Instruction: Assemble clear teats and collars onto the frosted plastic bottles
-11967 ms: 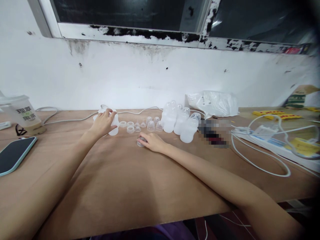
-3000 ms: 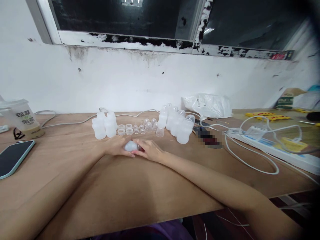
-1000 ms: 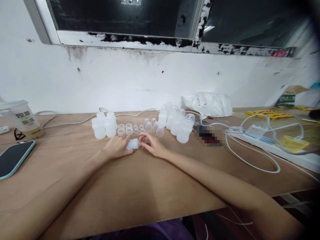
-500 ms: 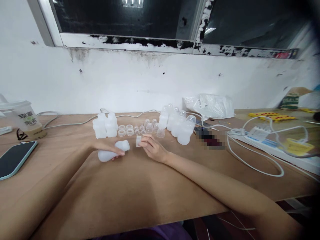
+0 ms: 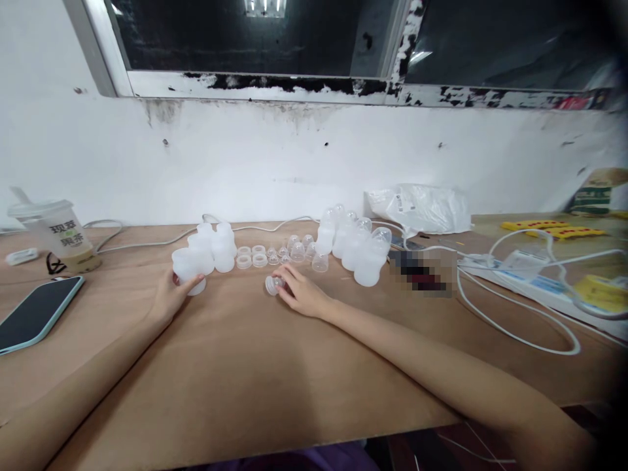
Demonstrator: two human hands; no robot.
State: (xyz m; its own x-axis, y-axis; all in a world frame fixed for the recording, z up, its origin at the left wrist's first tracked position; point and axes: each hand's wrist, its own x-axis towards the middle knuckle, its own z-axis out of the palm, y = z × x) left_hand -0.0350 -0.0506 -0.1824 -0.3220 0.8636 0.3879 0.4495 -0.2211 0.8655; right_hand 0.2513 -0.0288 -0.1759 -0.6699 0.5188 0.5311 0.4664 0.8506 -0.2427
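Note:
At the left, my left hand (image 5: pixel 173 296) is wrapped round an upright, open-topped white baby bottle (image 5: pixel 186 265). That bottle stands in front of several more white bottle bodies (image 5: pixel 224 247). Near the middle, my right hand (image 5: pixel 305 294) pinches a clear bottle nipple set in its screw ring (image 5: pixel 273 286), the ring's opening side facing left. Just behind lie several loose screw rings (image 5: pixel 252 257), small nipples (image 5: pixel 278 255) and clear domed caps (image 5: pixel 320 262). To their right stand several capped bottles (image 5: pixel 367 265).
A drink cup (image 5: pixel 66 239) and a phone (image 5: pixel 42 314) are at the left. White cables and a power strip (image 5: pixel 530 275) occupy the right, near a white plastic bag (image 5: pixel 422 208). The table's front edge runs below my arms.
The nipple and ring have come off the bottle. My left hand has carried the bottle left and stood it upright by the others; my right hand keeps the ring and nipple.

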